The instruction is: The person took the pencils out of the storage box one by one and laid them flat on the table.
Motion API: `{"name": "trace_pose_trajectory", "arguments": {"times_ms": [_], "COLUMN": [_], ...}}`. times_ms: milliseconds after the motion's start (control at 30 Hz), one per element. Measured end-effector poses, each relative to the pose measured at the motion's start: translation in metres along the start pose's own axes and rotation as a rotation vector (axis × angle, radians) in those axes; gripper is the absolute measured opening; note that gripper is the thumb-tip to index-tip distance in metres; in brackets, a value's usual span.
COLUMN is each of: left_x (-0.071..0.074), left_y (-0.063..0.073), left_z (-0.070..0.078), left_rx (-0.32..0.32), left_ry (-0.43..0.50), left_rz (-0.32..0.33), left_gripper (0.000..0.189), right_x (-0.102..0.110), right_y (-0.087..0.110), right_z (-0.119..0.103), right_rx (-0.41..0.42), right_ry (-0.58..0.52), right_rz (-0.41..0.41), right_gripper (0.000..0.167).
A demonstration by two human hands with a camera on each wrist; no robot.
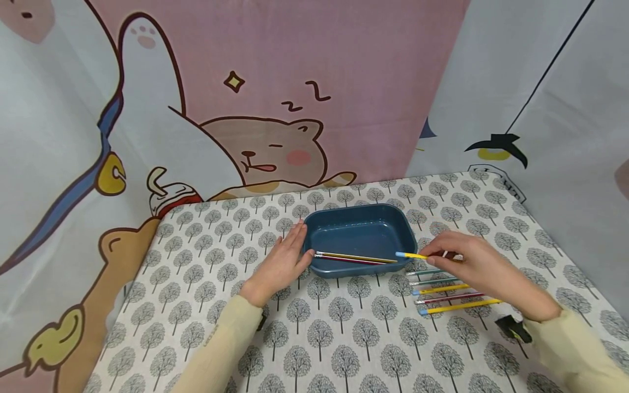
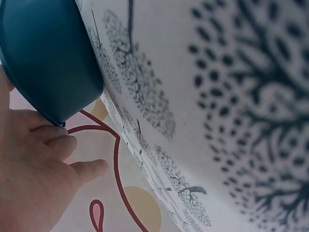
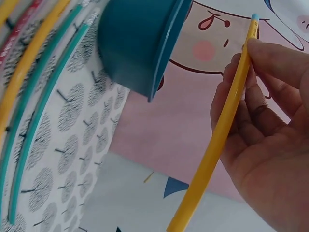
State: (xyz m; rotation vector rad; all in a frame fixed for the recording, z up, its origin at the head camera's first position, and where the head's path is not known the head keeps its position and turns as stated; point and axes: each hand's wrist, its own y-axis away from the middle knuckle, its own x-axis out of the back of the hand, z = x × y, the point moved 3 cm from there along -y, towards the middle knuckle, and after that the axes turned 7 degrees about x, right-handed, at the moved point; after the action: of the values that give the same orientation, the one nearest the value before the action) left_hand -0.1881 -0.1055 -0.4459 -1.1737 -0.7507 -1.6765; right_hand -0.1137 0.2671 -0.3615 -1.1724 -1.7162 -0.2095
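Note:
A blue rectangular dish (image 1: 361, 214) stands on the cloth in front of me. My left hand (image 1: 281, 261) rests against its left rim, fingers stretched along the side and the thumb at the near corner. Between thumb and fingertips, my right hand (image 1: 476, 267) pinches a yellow pencil (image 3: 219, 130) with a light blue eraser end. In the head view that eraser end overlaps the dish's right rim. Inside the dish, a yellow pencil and a dark red pencil (image 1: 351, 259) lie along the near wall.
Right of the dish, under my right hand, several pencils lie in a row: green pencils (image 1: 425, 272), yellow pencils (image 1: 459, 307) and a dark red pencil (image 1: 449, 298). The tabletop has a tree-print cloth (image 1: 344, 338). A cartoon-print curtain (image 1: 363, 98) hangs behind it.

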Motion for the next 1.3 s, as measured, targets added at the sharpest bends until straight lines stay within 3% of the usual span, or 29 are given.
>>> {"name": "trace_pose_trajectory", "arguments": {"times_ms": [533, 767, 1100, 1300], "left_x": [-0.001, 0.0, 0.0, 0.001], "left_y": [0.002, 0.002, 0.001, 0.001], "left_z": [0.001, 0.001, 0.001, 0.001], "left_rx": [0.005, -0.002, -0.003, -0.003], "left_ry": [0.019, 0.019, 0.013, 0.014], "left_rz": [0.004, 0.013, 0.026, 0.025], "left_gripper": [0.069, 0.069, 0.069, 0.069], "right_x": [-0.004, -0.014, -0.03, -0.032], "right_y": [0.03, 0.043, 0.063, 0.071], "right_z": [0.009, 0.013, 0.021, 0.026], "right_rx": [0.029, 0.066, 0.024, 0.061], "right_ry": [0.082, 0.021, -0.037, -0.033], "right_rz": [-0.017, -0.022, -0.037, -0.03], "right_gripper": [0.037, 0.04, 0.036, 0.038]}}
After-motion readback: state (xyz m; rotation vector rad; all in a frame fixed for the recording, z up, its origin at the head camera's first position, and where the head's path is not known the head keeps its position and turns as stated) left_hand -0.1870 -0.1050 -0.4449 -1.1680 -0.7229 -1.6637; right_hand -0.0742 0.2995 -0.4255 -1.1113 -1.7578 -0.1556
